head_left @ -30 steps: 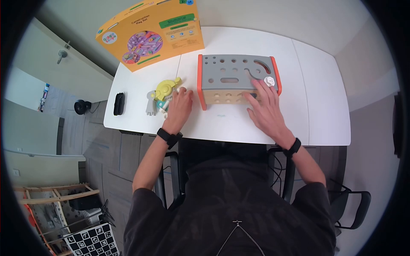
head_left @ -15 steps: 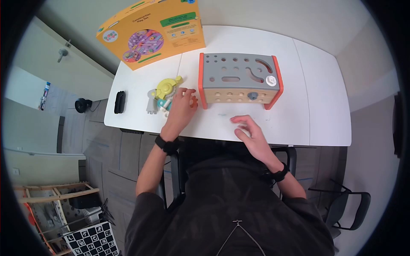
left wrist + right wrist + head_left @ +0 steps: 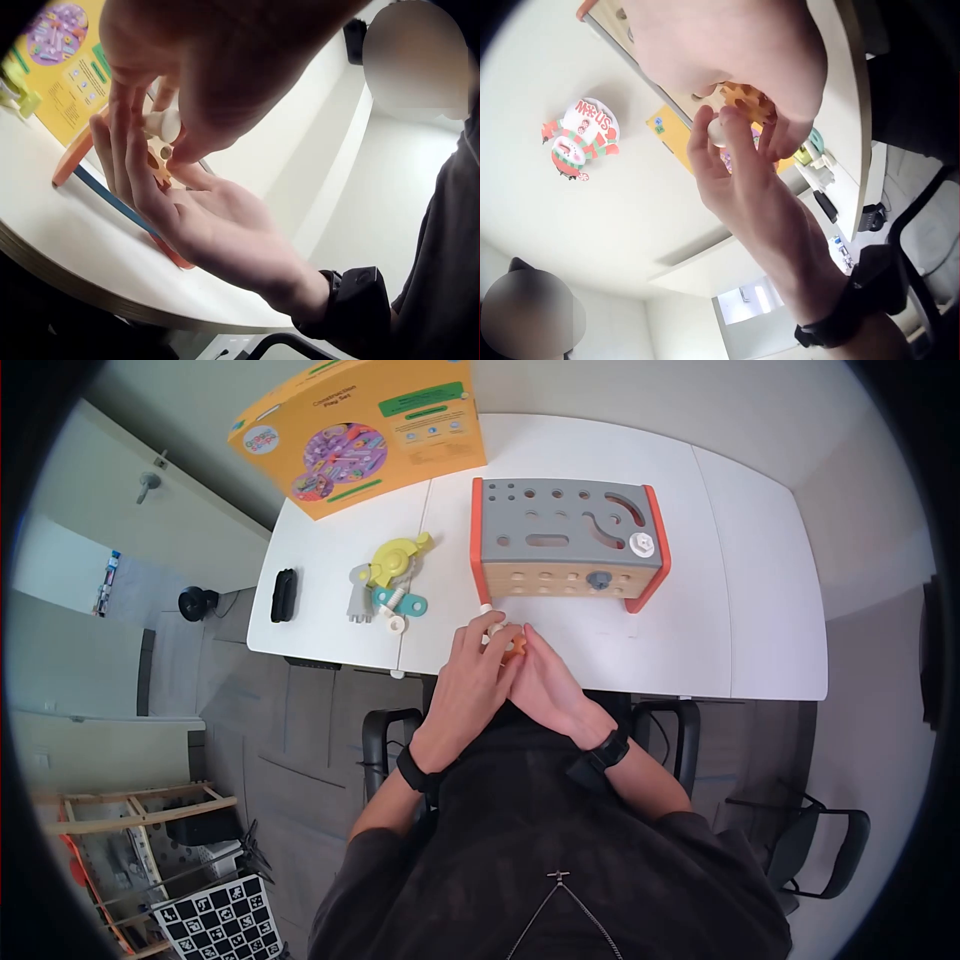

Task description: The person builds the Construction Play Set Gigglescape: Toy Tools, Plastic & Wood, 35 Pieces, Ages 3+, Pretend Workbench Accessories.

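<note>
Both hands meet over the table's front part, below the toy workbench (image 3: 565, 535). My left hand (image 3: 470, 685) pinches a white toy bolt (image 3: 163, 126) between thumb and fingers. An orange toy gear (image 3: 748, 103) sits right beside the bolt, in the curved fingers of my right hand (image 3: 550, 690). In the left wrist view the gear (image 3: 159, 169) lies against the right hand's fingers, partly hidden by them. The workbench has a grey holed top, orange-red side panels and a wooden front. A white bolt head (image 3: 641, 544) sits in its top right; a grey piece (image 3: 598, 580) sits in its front.
Left of the hands lie a yellow toy piece (image 3: 392, 560), a grey piece (image 3: 360, 600), a teal strip (image 3: 413, 604) and small white parts (image 3: 396, 624). A black case (image 3: 284, 595) is farther left. The yellow play-set box (image 3: 400, 420) stands behind.
My right hand has left the workbench and moved left and nearer the body. My left hand has moved right, away from the loose pieces, and the two hands now meet around the bolt and gear.
</note>
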Demonstrator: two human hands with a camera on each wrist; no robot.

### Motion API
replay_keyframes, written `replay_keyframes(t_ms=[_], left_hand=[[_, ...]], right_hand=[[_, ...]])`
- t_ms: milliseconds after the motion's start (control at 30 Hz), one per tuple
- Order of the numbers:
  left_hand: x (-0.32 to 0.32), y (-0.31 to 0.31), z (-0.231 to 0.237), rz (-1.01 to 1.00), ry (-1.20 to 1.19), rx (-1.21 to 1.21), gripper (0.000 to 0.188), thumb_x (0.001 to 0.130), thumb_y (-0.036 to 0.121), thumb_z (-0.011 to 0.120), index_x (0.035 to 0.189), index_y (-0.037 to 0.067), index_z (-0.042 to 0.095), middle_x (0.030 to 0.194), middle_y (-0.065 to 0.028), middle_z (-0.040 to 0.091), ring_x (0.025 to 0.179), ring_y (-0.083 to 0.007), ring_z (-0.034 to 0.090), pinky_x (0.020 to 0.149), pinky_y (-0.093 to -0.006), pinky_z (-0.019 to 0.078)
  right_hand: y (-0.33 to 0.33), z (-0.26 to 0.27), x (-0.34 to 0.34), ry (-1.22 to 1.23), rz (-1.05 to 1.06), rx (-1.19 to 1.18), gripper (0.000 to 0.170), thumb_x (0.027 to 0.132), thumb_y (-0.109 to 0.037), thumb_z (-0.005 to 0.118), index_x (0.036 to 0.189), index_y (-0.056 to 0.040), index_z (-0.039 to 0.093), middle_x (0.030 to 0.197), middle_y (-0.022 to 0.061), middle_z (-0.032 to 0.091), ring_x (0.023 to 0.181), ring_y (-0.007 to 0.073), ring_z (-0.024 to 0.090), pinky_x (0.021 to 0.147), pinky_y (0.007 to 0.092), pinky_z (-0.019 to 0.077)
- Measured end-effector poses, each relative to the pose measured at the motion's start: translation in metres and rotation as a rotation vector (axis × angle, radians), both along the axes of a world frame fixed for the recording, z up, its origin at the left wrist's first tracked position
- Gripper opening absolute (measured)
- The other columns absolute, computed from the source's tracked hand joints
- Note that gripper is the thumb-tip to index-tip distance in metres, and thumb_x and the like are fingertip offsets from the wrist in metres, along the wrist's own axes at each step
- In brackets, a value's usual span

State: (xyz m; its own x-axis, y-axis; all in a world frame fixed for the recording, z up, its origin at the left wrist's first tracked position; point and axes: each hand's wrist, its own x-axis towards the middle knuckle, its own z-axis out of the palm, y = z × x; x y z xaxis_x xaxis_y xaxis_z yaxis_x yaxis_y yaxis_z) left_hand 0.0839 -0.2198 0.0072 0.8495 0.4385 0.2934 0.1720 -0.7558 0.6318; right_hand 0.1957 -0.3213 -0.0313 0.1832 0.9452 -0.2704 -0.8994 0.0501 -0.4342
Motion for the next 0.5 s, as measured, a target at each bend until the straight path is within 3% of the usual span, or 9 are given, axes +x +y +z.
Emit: replay_keyframes(t_ms=[233,333,500], left_hand=[[0.009,-0.001,-0.009,-0.014,-0.148,-0.035,0.032,0.097,0.001,0.071,0.128,0.007,0.068,0.135,-0.0116,0.063,0.108,-0.0303,0.066,0.087,-0.0417,0.0616],[0.011,-0.002,0.001,-0.006,-0.147,-0.167,0.034,0.096,-0.001,0.072,0.128,0.006,0.068,0.133,-0.0123,0.066,0.101,-0.0283,0.068,0.086,-0.0403,0.0604],[0.008,-0.003,0.004,-0.009,-0.192,-0.086,0.04,0.092,-0.002,0.077,0.13,0.005,0.066,0.129,-0.0115,0.069,0.091,-0.026,0.069,0.08,-0.0367,0.0574]], right_hand=[[-0.015,-0.001,0.013,0.058,-0.006,0.044,0.059,0.118,-0.051,0.034,0.155,-0.0057,0.04,0.149,0.0115,0.055,0.139,0.0225,0.056,0.123,0.0411,0.0424],[-0.017,0.002,0.016,0.047,-0.012,0.055,0.06,0.118,-0.051,0.034,0.156,-0.0054,0.039,0.15,0.0127,0.055,0.14,0.0237,0.056,0.123,0.0422,0.0427],[-0.02,0.002,0.021,-0.021,-0.058,0.027,0.06,0.118,-0.051,0.032,0.158,-0.0068,0.038,0.152,0.0133,0.054,0.141,0.0255,0.056,0.122,0.0438,0.0438]])
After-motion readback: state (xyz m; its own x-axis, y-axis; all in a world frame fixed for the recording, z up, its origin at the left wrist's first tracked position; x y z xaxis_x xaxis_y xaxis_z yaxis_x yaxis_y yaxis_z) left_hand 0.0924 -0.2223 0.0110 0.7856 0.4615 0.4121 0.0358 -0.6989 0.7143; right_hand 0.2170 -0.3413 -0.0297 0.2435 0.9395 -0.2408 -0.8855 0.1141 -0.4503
